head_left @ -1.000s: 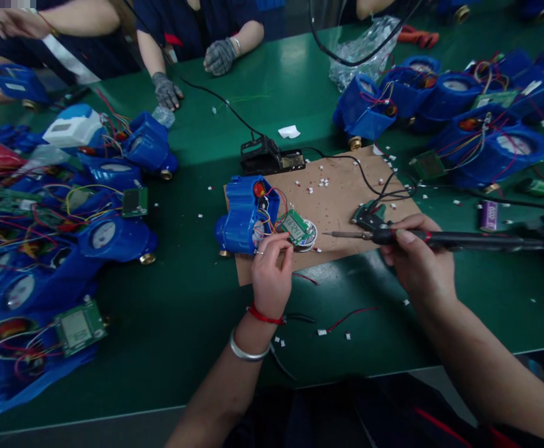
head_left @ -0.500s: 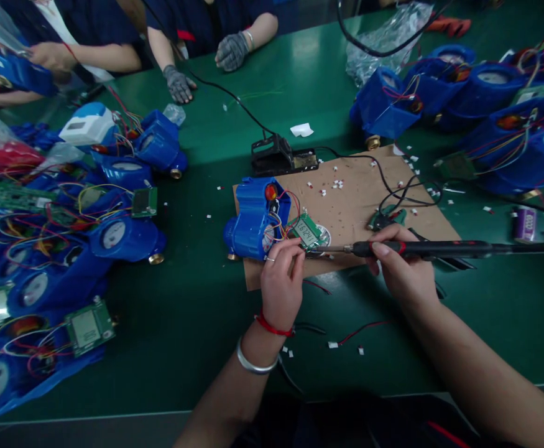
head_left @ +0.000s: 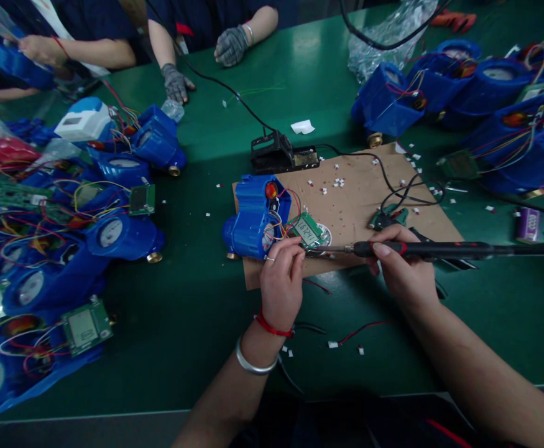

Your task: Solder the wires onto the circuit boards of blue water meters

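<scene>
Fingers of the right hand (head_left: 406,266) wrap a soldering iron (head_left: 439,250) at center right. Mid-frame, the left hand (head_left: 281,283) brings its fingertips to a green circuit board (head_left: 308,230); whether they pinch it is unclear.

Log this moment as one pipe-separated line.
left hand: fingertips at circuit board, grip unclear | right hand: holding soldering iron, tip by board's near edge, contact unclear | blue meter: partly on cardboard

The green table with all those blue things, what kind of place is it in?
Probably an electronics workshop or factory. The person's right hand holds a soldering iron, blue units with dials and loose wires crowd the green table left and right, and gray-gloved hands rest opposite.
</scene>
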Motion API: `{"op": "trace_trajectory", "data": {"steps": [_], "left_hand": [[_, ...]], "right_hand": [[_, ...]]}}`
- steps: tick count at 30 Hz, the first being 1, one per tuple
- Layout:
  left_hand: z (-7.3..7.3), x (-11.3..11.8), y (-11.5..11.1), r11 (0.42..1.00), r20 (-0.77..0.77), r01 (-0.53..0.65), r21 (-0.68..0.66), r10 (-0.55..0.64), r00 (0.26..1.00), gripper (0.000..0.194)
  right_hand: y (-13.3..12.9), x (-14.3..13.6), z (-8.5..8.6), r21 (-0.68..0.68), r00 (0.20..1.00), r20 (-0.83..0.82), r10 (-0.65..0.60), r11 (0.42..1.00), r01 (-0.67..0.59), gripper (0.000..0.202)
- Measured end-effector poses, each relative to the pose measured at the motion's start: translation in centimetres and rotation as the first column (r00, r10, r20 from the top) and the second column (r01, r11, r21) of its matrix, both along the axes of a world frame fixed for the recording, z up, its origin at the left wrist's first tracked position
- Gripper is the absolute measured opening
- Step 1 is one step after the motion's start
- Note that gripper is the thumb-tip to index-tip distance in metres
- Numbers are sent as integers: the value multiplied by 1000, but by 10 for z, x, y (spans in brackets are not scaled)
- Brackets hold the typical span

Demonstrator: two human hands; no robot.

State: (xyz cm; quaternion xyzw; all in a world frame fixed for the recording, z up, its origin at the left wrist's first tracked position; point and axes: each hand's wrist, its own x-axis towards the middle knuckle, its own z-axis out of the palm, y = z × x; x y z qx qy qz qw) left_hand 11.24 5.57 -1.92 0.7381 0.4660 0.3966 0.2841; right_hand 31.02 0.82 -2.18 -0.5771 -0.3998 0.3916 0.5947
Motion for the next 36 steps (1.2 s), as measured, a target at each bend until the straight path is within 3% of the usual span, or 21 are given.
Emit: {"op": "trace_trajectory", "data": {"steps": [36], "left_hand": [[0, 0, -1, 1000, -8, -1, 8, 1, 1000, 13]], "right_hand": [[-1, 0, -1, -9, 1000, 6, 23, 1000, -23, 14]]}}
